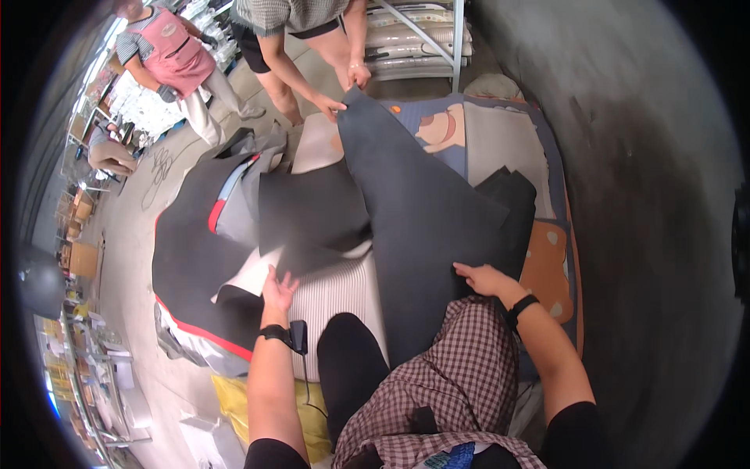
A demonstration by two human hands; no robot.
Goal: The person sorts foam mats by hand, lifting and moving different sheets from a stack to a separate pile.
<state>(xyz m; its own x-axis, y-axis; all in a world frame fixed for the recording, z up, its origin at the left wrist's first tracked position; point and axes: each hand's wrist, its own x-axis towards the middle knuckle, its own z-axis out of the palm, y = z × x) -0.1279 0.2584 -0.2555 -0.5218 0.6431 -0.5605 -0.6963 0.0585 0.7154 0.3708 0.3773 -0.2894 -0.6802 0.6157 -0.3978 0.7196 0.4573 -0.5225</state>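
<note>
My left hand (280, 292) has fingers spread apart near the striped mat (337, 286). My right hand (484, 279) is at the dark sheet (422, 227); its grip I cannot tell.

1. From where I stood, no lettering or number could be read anywhere.
2. A pale mark (169, 30) on a pink apron (183, 69) was too small to make out.

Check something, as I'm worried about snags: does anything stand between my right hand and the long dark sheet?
Nothing visible does: the right hand is right over the dark sheet, though I can't tell whether it touches. A co-worker's hand is at the far end, out of the way.
</note>
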